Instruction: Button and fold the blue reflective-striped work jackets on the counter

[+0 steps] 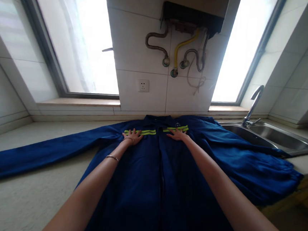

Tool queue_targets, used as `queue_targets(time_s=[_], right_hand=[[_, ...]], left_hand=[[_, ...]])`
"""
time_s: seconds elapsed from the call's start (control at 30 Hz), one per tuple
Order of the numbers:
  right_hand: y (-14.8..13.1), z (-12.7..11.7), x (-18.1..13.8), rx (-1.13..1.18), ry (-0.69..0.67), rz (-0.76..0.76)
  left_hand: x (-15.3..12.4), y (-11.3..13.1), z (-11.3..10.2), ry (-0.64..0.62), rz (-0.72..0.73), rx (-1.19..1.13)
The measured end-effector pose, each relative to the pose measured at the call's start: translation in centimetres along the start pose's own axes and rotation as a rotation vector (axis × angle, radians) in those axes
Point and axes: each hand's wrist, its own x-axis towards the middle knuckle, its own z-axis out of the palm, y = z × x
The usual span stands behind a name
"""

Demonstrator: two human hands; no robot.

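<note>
A dark blue work jacket (162,173) lies spread front-up on a pale countertop (28,191), collar toward the wall. A yellow-green reflective stripe (155,130) runs across its chest. My left hand (133,136) rests flat with fingers spread on the left chest, just below the stripe. Palm down on the right chest lies my right hand (177,134), fingers stretched out and touching the stripe. One sleeve (32,155) stretches far left along the counter. The other sleeve (252,163) is bunched toward the sink.
A steel sink (276,138) with a faucet (253,106) sits at the right. A water heater with pipes (188,35) hangs on the tiled wall above a socket (143,85). Bright windows flank the wall. The counter's edge drops off at the lower right.
</note>
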Motion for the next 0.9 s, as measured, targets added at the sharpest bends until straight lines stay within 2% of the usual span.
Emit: queue_targets(time_s=[0.33,0.47,0.57,0.67,0.77,0.83,0.9], right_hand=[[-0.2,-1.0,1.7,0.003,0.019,-0.018],[-0.3,-1.6,0.8,0.033,0.127,-0.131],[-0.9,-2.2,-1.0,0.048,0.243,-0.256],[-1.3,-2.9,-4.7,0.046,0.333,-0.340],[-0.4,-3.5,-11.3,0.156,0.367,-0.359],[1.3,-3.8,-17.2,0.304,0.314,-0.313],[3.7,-4.0,-23.6,0.499,0.132,-0.158]], left_hand=[[3.0,-0.6,0.7,0.030,-0.001,-0.028],[3.7,-0.9,0.7,0.031,0.016,-0.023],[3.7,-1.0,0.7,0.042,0.025,-0.015],[3.6,-0.9,0.5,0.058,0.025,-0.019],[3.0,-0.6,0.2,0.100,0.011,-0.016],[2.3,-0.2,-0.2,0.165,0.004,0.010],[1.2,0.4,-0.8,0.262,0.055,0.052]])
